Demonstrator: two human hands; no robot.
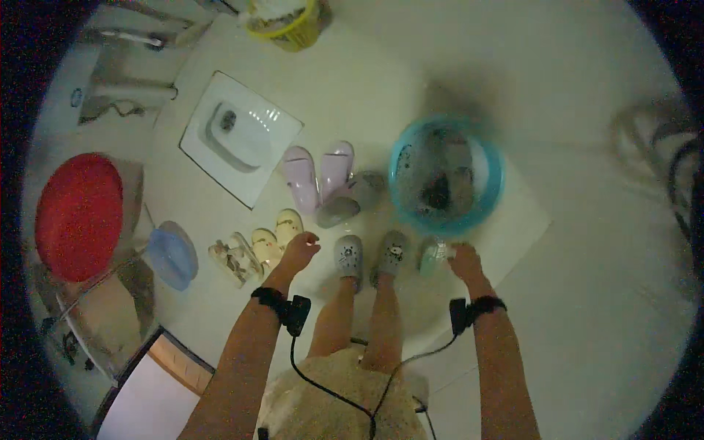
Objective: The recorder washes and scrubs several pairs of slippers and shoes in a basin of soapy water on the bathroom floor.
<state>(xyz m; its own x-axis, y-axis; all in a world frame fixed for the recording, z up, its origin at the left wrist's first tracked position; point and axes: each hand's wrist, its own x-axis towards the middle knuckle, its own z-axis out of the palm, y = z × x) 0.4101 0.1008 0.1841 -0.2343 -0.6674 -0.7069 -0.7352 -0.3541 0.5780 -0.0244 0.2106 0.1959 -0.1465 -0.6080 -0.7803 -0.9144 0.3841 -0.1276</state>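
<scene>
My left hand hangs above the floor between pale yellow slippers and the grey clog on my left foot. Its fingers are curled in, with no object showing in them. My right hand is closed too, just beside a small pale green and white thing whose kind is unclear. Whether the fingers touch it I cannot tell; their inner side is hidden. Ahead of that hand stands a round turquoise basin with dark and grey items in cloudy, sudsy water.
Lilac slippers and two grey shoe-like things lie left of the basin. Farther left are a white squat toilet, a small blue basin and a red basin. A yellow bin stands at the back. Black cables hang between my wrists.
</scene>
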